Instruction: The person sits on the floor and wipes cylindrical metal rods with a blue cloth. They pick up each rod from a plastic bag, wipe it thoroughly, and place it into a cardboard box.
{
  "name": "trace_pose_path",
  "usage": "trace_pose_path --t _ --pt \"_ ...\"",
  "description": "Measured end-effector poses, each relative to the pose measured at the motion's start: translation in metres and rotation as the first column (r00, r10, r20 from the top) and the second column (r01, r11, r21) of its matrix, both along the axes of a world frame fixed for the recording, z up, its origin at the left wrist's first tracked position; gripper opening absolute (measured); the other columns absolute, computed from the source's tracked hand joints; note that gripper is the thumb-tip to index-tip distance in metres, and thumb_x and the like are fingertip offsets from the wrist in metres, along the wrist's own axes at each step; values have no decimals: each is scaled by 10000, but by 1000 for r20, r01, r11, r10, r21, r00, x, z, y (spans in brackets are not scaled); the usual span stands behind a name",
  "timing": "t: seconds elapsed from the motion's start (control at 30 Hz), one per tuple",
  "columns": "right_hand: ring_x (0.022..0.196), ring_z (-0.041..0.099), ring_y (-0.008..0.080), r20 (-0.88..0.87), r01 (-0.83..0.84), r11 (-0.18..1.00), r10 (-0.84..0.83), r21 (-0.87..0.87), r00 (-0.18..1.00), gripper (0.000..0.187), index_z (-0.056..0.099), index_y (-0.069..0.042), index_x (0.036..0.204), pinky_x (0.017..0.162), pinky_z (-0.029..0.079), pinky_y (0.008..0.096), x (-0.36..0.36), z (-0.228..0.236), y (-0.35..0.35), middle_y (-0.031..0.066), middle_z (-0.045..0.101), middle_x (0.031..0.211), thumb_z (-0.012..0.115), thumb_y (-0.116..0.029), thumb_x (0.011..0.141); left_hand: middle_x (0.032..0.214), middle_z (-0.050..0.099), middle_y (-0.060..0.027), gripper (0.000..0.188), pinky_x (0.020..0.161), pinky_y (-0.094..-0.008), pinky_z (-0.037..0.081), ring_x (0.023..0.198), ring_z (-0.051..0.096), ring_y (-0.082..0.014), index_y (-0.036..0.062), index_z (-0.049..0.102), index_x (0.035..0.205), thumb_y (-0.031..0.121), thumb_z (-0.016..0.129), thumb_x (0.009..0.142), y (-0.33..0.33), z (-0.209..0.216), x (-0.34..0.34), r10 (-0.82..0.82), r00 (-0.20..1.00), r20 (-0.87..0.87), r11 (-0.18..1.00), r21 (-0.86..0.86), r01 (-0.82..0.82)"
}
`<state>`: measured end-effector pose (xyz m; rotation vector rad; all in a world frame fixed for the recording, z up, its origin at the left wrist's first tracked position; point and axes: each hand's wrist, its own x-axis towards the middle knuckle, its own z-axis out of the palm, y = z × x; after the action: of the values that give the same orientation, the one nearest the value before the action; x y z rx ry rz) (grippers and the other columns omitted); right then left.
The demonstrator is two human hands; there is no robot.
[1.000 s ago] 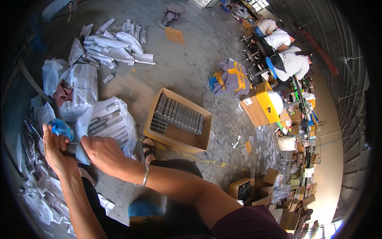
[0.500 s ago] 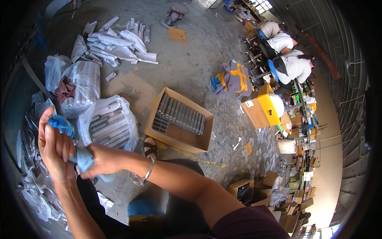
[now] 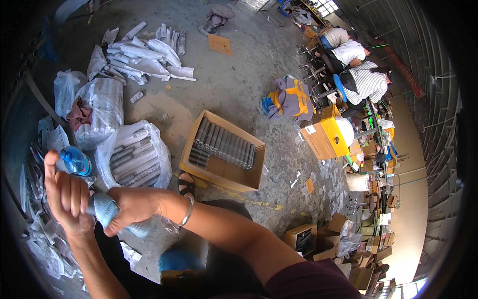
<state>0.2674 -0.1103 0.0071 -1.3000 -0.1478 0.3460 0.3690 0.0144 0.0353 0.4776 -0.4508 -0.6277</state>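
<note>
My right hand (image 3: 135,205) reaches across to the left and is wrapped round a light blue cloth (image 3: 105,209). Close beside it, my left hand (image 3: 68,202) has its fingers curled in and the index finger raised. Between the two hands shows a short grey piece, partly covered by the cloth; the left fingers hide what they grip. Just beyond the left hand stands a blue plastic bottle (image 3: 77,162). Past my hands, a clear plastic bag (image 3: 105,158) holds paper-wrapped rolls and grey tubes.
An open cardboard box (image 3: 224,183) with rows of grey tubes stands ahead. Crumpled paper wrappings (image 3: 144,54) lie on the floor beyond, and more paper (image 3: 47,244) at left. Several people sit at a cluttered bench on the right. A yellow-sided carton (image 3: 323,133) stands near them.
Both hands have dropped slightly, staying together at the cloth. The left index finger sits lower, so more of the bottle shows. The boxes and bags stay put.
</note>
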Motion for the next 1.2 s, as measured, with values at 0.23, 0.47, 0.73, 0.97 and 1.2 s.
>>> trace_pose_path --t 0.23,0.47,0.73,0.97,1.2 --pt "681 624 343 238 456 695 -393 -556 888 356 559 25 854 626 464 410 8 -9 5 167 621 697 765 -198 669 820 472 -6 544 768 -272 383 764 438 -105 -8 485 1204 471 459 948 -10 -14 1 378 883 -279 899 340 -277" --pt "599 609 381 450 553 353 -336 -754 828 269 512 29 823 552 480 441 6 -12 26 196 598 626 682 -75 642 557 228 93 282 490 -206 255 492 212 -32 52 586 1058 300 587 925 -11 -29 3 469 868 -164 757 581 -299" --pt "586 604 223 138 318 917 -292 -243 946 252 558 31 721 572 461 367 2 0 13 148 599 615 740 -130 651 506 252 83 337 331 -183 244 354 236 -6 -7 482 1156 240 556 940 -11 -12 -8 266 961 -77 919 322 -228" --pt "602 555 141 -56 147 989 -146 28 988 371 580 4 798 623 479 295 -8 -7 9 50 594 653 811 -256 670 563 340 79 497 400 -147 289 401 305 -7 -38 353 1306 242 549 945 -12 -4 -21 210 978 -15 926 324 -194" --pt "677 615 406 335 476 382 -380 -792 862 246 543 48 825 621 485 464 2 -15 16 236 601 667 663 -52 635 552 271 87 158 508 -230 279 487 222 -36 114 564 869 260 607 913 -17 -44 6 445 869 -217 780 569 -258"
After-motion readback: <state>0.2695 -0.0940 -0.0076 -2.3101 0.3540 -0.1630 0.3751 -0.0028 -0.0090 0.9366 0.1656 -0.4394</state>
